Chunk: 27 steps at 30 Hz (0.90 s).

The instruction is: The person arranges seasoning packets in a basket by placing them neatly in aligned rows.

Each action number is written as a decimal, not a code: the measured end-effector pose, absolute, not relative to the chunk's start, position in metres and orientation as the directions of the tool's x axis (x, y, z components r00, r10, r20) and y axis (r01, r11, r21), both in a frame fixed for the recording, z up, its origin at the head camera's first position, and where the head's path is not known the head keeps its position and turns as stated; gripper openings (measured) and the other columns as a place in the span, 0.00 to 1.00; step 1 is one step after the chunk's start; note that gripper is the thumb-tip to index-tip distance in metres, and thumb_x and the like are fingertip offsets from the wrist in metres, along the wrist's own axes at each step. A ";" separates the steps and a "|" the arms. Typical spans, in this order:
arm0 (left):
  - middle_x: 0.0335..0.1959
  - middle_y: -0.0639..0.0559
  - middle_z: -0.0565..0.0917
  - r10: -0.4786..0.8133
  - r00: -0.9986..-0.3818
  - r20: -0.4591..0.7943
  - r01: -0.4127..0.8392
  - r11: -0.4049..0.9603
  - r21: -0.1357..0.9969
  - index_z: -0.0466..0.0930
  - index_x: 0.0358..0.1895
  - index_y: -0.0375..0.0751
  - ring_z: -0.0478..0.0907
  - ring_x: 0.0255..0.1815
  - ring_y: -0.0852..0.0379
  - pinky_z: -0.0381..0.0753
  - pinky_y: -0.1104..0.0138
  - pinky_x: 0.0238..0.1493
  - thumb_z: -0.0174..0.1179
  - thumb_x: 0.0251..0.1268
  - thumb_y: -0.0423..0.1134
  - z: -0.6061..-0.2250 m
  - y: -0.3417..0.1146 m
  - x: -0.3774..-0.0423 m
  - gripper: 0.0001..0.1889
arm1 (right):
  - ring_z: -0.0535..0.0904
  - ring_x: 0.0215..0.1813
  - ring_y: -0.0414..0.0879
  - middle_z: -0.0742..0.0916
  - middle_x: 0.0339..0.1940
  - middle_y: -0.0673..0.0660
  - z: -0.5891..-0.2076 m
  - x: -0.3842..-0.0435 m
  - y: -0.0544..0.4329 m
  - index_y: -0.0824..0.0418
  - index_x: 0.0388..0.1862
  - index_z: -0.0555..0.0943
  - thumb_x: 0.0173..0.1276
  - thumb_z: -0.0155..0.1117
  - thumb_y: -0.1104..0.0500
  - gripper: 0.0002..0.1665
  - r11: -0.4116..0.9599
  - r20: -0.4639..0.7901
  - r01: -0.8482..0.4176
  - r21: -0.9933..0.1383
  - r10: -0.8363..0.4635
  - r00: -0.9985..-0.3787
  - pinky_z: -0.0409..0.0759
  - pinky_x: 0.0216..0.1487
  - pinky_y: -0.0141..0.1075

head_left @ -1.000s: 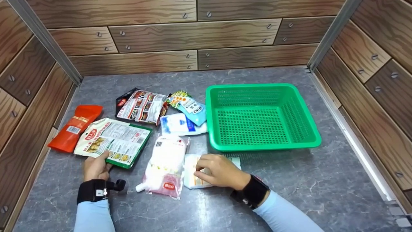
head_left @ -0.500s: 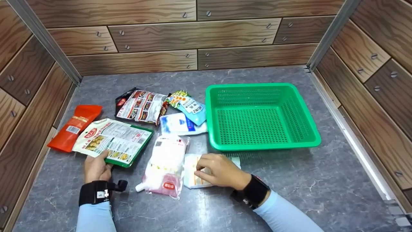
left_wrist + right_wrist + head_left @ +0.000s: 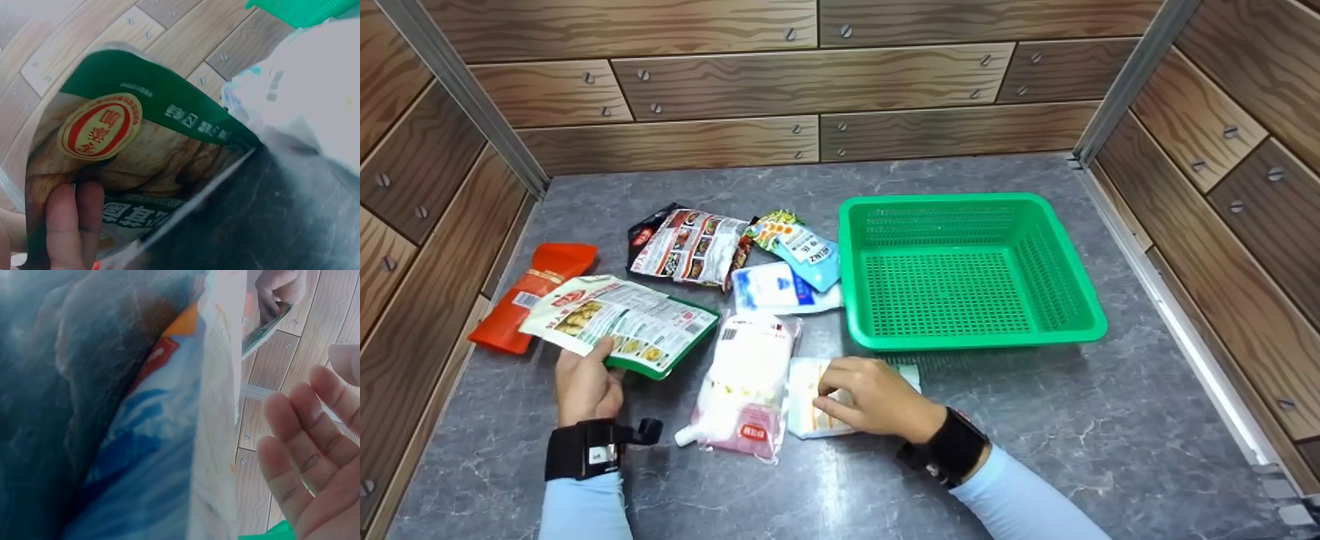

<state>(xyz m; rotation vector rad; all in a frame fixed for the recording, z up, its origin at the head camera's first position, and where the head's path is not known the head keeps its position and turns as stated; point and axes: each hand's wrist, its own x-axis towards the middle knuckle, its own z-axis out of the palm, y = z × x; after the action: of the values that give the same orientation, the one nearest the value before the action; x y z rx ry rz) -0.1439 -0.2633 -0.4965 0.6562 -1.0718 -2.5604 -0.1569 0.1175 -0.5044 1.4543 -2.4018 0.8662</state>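
Observation:
My left hand (image 3: 587, 381) pinches the near edge of a white and green food pouch (image 3: 624, 322), thumb on the printed upper face and fingers beneath. The pouch is tilted, its near side raised off the table; its green underside with a red oval logo shows in the left wrist view, behind my fingertips (image 3: 63, 216). My right hand (image 3: 870, 397) hovers over a flat white packet (image 3: 804, 397) and hides part of it. In the right wrist view its loosely bent fingers (image 3: 284, 419) are apart from the packet and hold nothing.
A green basket (image 3: 975, 343) stands at right. Between my hands lies a pink and white spouted pouch (image 3: 746, 382). Farther back are a black and white bag (image 3: 690, 247), a light-blue Heinz pouch (image 3: 814, 255) over a blue and white packet (image 3: 769, 289), and an orange pouch (image 3: 514, 319) at left.
The white and green pouch has been lifted and tilted, its near edge rising, with my left hand turning under it. My right hand has kept its place above the flat packet.

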 end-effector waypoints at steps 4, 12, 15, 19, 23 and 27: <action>0.68 0.41 0.65 -0.450 -0.860 -0.240 0.121 -0.637 0.761 0.52 0.75 0.44 0.77 0.56 0.52 0.83 0.66 0.42 0.45 0.73 0.26 -0.489 -0.258 -0.141 0.30 | 0.79 0.32 0.41 0.83 0.29 0.47 -0.503 -0.157 0.117 0.54 0.30 0.82 0.68 0.63 0.51 0.10 0.350 0.450 -0.858 -0.376 -0.740 -0.500 0.77 0.36 0.30; 0.68 0.40 0.66 -0.460 -0.876 -0.147 0.178 -0.591 0.787 0.55 0.74 0.45 0.74 0.60 0.49 0.82 0.65 0.46 0.49 0.72 0.27 -0.465 -0.246 -0.135 0.30 | 0.80 0.33 0.36 0.84 0.30 0.46 -0.499 -0.155 0.115 0.54 0.33 0.81 0.69 0.62 0.52 0.08 0.333 0.463 -0.854 -0.399 -0.731 -0.501 0.78 0.36 0.26; 0.67 0.39 0.67 -0.444 -0.889 -0.112 0.183 -0.568 0.803 0.54 0.73 0.42 0.75 0.59 0.49 0.81 0.65 0.48 0.51 0.71 0.28 -0.455 -0.239 -0.132 0.30 | 0.80 0.36 0.35 0.84 0.32 0.46 -0.498 -0.154 0.113 0.56 0.37 0.81 0.69 0.62 0.53 0.08 0.333 0.481 -0.853 -0.403 -0.715 -0.507 0.79 0.39 0.26; 0.65 0.35 0.69 -0.421 -0.907 -0.023 0.201 -0.480 0.854 0.55 0.72 0.37 0.76 0.58 0.47 0.80 0.64 0.50 0.51 0.71 0.29 -0.445 -0.226 -0.128 0.28 | 0.80 0.38 0.38 0.84 0.35 0.49 -0.496 -0.152 0.113 0.59 0.44 0.80 0.69 0.62 0.52 0.12 0.340 0.500 -0.838 -0.426 -0.684 -0.531 0.79 0.41 0.27; 0.64 0.34 0.70 -0.374 -0.926 0.048 0.212 -0.413 0.886 0.56 0.71 0.35 0.76 0.59 0.45 0.78 0.61 0.53 0.51 0.72 0.29 -0.435 -0.211 -0.122 0.27 | 0.81 0.40 0.40 0.84 0.40 0.50 -0.492 -0.149 0.113 0.59 0.52 0.77 0.70 0.62 0.51 0.17 0.345 0.496 -0.805 -0.483 -0.649 -0.576 0.79 0.42 0.28; 0.62 0.33 0.72 -0.317 -0.945 0.080 0.208 -0.395 0.895 0.57 0.69 0.32 0.76 0.58 0.42 0.77 0.57 0.53 0.50 0.72 0.28 -0.426 -0.197 -0.116 0.25 | 0.81 0.44 0.42 0.83 0.46 0.53 -0.486 -0.147 0.113 0.59 0.57 0.74 0.69 0.62 0.52 0.21 0.325 0.489 -0.766 -0.554 -0.617 -0.616 0.81 0.42 0.31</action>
<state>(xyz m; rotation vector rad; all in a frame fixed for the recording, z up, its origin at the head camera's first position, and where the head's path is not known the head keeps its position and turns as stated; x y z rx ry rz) -0.1161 -0.1969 -0.4257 0.1478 -1.5070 -2.3852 -0.1469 0.1126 -0.4863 1.2683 -2.3971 1.1654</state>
